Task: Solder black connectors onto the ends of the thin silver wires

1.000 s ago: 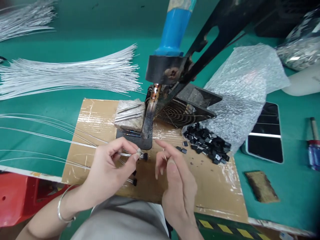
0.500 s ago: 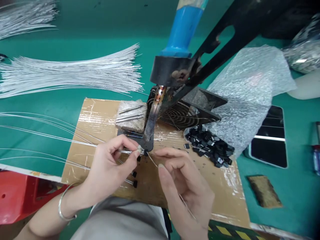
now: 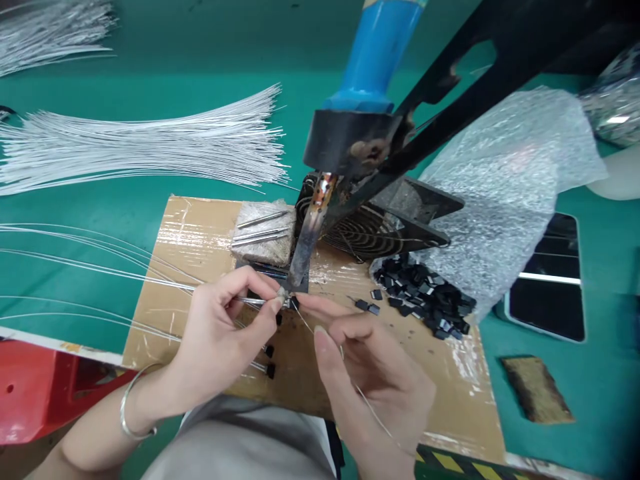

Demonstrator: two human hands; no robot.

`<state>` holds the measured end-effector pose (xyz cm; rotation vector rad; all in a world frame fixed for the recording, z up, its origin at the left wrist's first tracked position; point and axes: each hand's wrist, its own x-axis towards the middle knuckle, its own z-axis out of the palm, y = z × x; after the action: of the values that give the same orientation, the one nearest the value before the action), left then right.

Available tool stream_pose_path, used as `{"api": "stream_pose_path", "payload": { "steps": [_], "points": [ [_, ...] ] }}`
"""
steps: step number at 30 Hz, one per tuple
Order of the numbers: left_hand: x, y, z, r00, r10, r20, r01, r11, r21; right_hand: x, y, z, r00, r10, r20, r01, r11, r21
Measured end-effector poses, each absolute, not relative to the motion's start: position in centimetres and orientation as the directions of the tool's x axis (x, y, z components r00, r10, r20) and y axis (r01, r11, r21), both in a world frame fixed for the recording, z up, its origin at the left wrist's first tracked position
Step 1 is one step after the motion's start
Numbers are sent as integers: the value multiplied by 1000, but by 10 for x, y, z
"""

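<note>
My left hand point(image 3: 220, 333) pinches thin white wires point(image 3: 170, 285) close to their end, between thumb and forefinger. At that end sits a small black connector point(image 3: 294, 303), just below the tip of the soldering iron point(image 3: 300, 263). A thin strand of solder wire point(image 3: 371, 408) is pinched in my right hand point(image 3: 377, 373) and runs to the connector. My right forefinger reaches out beside the connector; whether it touches cannot be made out. Under my left hand, other wires end in black connectors point(image 3: 270, 370) on the cardboard point(image 3: 450, 400).
A black metal arm point(image 3: 450, 127) holds the iron above a fan point(image 3: 365, 230). Metal rods lie on a pale block point(image 3: 250, 253). Around are a heap of black connectors point(image 3: 425, 293), a plastic bag point(image 3: 515, 153), a phone point(image 3: 545, 280), a brown sponge point(image 3: 537, 390) and a wire bundle point(image 3: 150, 147).
My right forefinger has stretched left to the connector. Loose black pieces now show on the cardboard beside the heap. The iron and fan appear slightly further right; my left hand has barely moved.
</note>
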<state>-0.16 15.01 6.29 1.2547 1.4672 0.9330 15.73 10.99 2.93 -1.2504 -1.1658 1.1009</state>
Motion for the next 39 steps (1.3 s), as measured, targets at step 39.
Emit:
{"api": "stream_pose_path", "payload": {
  "steps": [39],
  "points": [
    [2, 163, 72, -54, 988, -144, 274, 153, 950, 146, 124, 48, 209, 972, -109, -122, -85, -989]
  ]
}}
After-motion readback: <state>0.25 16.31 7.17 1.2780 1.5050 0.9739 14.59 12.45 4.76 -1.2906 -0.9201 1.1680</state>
